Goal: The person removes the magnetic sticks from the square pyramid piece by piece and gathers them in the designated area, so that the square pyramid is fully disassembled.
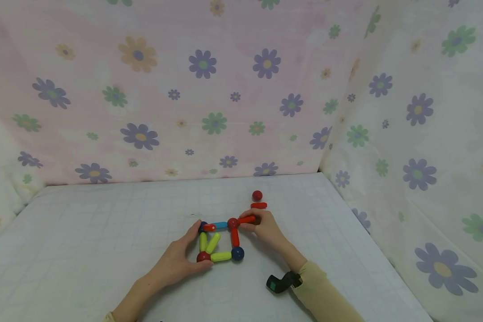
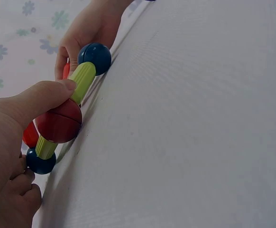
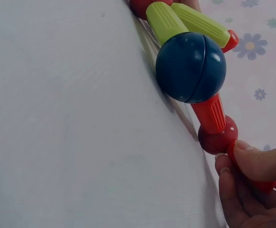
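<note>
A square frame of magnetic building rods and balls sits on the white table. Its corners are a dark blue ball (image 1: 238, 254), a red ball (image 1: 204, 257), another dark blue ball and another red ball (image 1: 232, 223). A light blue rod (image 1: 219, 225), a red rod (image 1: 235, 238) and yellow-green rods (image 1: 221, 256) join them; one yellow-green rod (image 1: 213, 243) and a short red rod (image 1: 209, 227) stick up. My left hand (image 1: 175, 261) grips the left side, thumb by the near red ball. My right hand (image 1: 269, 228) pinches a red rod (image 1: 247, 219) whose end meets the far red ball.
Beyond my right hand lie a loose red rod (image 1: 259, 205) and a loose red ball (image 1: 257, 195). A black strapped device (image 1: 279, 283) is on my right wrist. Flower-patterned cloth (image 1: 225, 98) hangs behind the table (image 1: 104, 232) and along its sides.
</note>
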The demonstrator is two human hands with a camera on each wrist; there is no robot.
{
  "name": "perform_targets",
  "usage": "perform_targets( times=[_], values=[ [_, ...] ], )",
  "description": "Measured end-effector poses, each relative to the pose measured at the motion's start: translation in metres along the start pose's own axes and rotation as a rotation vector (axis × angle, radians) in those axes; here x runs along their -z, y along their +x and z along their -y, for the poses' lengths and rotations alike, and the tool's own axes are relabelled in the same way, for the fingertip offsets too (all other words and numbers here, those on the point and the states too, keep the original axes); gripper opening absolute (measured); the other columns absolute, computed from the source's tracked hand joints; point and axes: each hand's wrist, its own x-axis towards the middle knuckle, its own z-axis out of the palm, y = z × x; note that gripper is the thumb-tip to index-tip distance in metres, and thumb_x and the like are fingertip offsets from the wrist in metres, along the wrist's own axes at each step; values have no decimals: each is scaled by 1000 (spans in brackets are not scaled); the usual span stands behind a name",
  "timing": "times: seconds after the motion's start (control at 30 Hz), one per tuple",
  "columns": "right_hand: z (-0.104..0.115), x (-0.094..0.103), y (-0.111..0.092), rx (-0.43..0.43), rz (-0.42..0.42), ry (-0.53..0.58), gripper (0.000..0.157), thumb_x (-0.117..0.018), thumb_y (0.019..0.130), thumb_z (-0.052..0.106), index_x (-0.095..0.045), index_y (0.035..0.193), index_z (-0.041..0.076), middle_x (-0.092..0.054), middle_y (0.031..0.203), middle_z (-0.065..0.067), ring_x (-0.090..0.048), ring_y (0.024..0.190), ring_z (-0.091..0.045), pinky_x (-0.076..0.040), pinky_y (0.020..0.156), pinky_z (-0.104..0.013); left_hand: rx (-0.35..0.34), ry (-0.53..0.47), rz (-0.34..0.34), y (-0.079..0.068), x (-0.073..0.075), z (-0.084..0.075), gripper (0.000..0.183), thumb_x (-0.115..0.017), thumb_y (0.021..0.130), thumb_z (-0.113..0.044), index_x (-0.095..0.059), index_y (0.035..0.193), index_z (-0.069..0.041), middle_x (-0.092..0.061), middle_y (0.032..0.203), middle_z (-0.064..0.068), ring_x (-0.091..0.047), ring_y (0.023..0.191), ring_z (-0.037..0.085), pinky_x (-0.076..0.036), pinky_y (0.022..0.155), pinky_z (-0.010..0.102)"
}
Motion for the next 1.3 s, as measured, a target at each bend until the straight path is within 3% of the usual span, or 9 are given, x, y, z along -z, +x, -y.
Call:
perform_targets(
  times=[0.23, 0.6, 1.3],
  values=[
    [-2, -1, 1, -29, -8, -3, 22, -76, 87, 9, -74, 108, 11, -73, 104, -2, -62, 95, -17, -52, 83, -26, 6, 3, 4, 0, 0, 0, 109, -83, 74, -54, -23, 160, -23, -34, 161, 7, -33, 148, 33, -33, 116, 57],
    [-5, -2, 1, -67, -11, 11, 21, -81, 84, 21, -76, 105, 19, -72, 101, 4, -60, 94, -15, -50, 81, -26, 20, 5, 6, 1, 0, -1, 109, -83, 74, -54, -23, 160, -25, -34, 162, 7, -32, 148, 34, -34, 115, 58],
    [-5, -4, -1, -51, -42, -32, 20, -83, 82, 23, -77, 101, 21, -71, 99, 7, -58, 94, -15, -50, 79, -28, 5, 18, 6, 1, 0, -1, 109, -83, 75, -54, -23, 160, -23, -34, 161, 7, -34, 148, 33, -36, 114, 58]
  ],
)
